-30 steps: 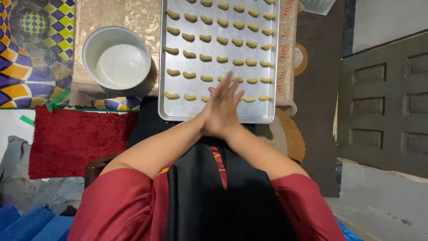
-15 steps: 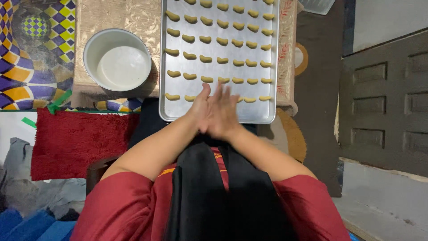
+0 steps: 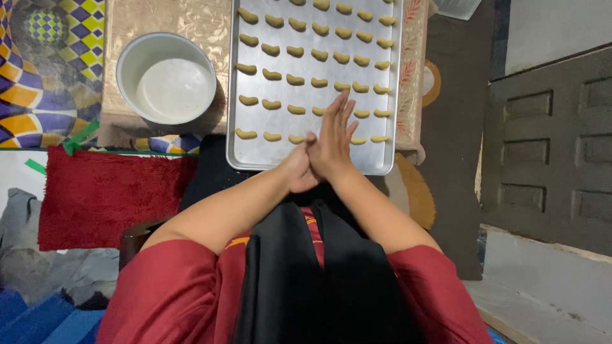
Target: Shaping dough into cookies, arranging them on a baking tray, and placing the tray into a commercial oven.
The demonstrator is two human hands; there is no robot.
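Head view, looking straight down.

Baking tray (image 3: 255, 150): silver metal, rectangular, set on a low table (image 3: 127, 19) covered in a beige patterned cloth. The tray's near edge lay just before the person's lap.

Dough pieces (image 3: 272, 74): small, curved, yellow-brown, laid in neat rows across the tray, each apart from its neighbours. The near rows ran partly under the hands.

Right hand (image 3: 335, 137): flat and open, fingers straight and together, pointed away over the near rows of the tray. Palm was pressed against the left hand.

Left hand (image 3: 298, 167): lay beneath and beside the right, palm to palm, its fingers mostly hidden. Whether anything sat between the two palms could not be told.

Bowl (image 3: 167, 78): round, white, with a pale inside, stood on the table just left of the tray.

Mat (image 3: 108, 194): red, shaggy, on the floor at left below the table.

Patterned rug (image 3: 38, 70): yellow, purple and blue diamonds, far left.

Clothing: red sleeves (image 3: 172, 293) and a black apron (image 3: 306, 280) filled the bottom of the frame.

Dark panelled door (image 3: 548, 153): at right.
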